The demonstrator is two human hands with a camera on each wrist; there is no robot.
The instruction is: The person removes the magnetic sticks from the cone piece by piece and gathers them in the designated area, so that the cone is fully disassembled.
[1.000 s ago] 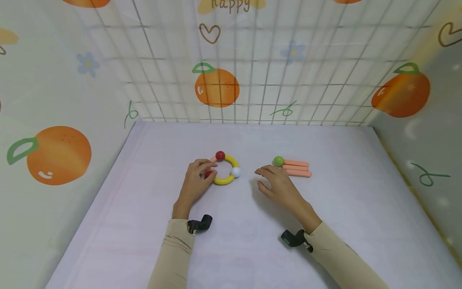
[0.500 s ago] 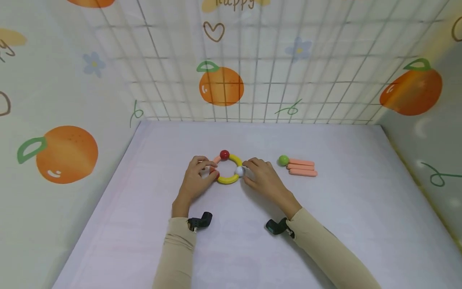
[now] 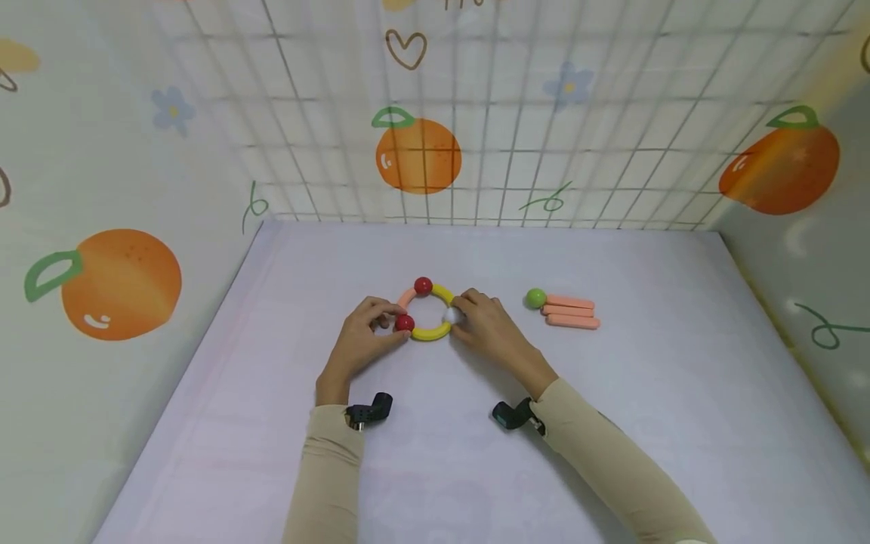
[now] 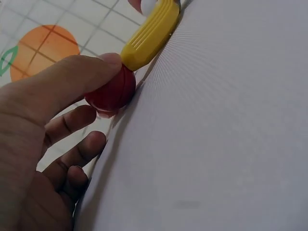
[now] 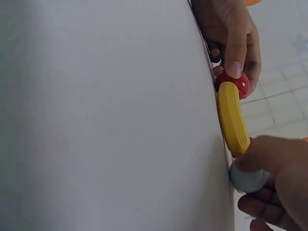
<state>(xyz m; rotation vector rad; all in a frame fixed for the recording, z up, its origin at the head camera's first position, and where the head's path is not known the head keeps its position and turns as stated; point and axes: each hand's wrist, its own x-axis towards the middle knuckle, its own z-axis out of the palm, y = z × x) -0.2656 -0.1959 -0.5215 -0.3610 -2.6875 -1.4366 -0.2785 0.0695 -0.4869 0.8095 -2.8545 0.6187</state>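
A ring of curved yellow rods (image 3: 430, 333), a curved pink rod (image 3: 405, 298) and balls lies on the table. Its upper red ball (image 3: 424, 285) is free of both hands. My left hand (image 3: 363, 332) pinches the lower-left red ball (image 4: 113, 91) between thumb and fingers, the thumb tip reaching the yellow rod's end. On the ring's right side, my right hand (image 3: 492, 329) pinches the white ball (image 5: 248, 178), with its thumb near the joint to the yellow rod. The fingers partly cover the white ball in the head view.
Right of the ring, a green ball (image 3: 535, 298) lies beside several straight-looking pink rods (image 3: 571, 310) set side by side. The white table (image 3: 435, 461) meets a patterned cloth wall with a grid (image 3: 503, 151) at the back.
My right hand has moved left from near the pink rods to the ring and taken hold of the white ball. The left hand has stayed at the red ball, its fingers now closer round it.
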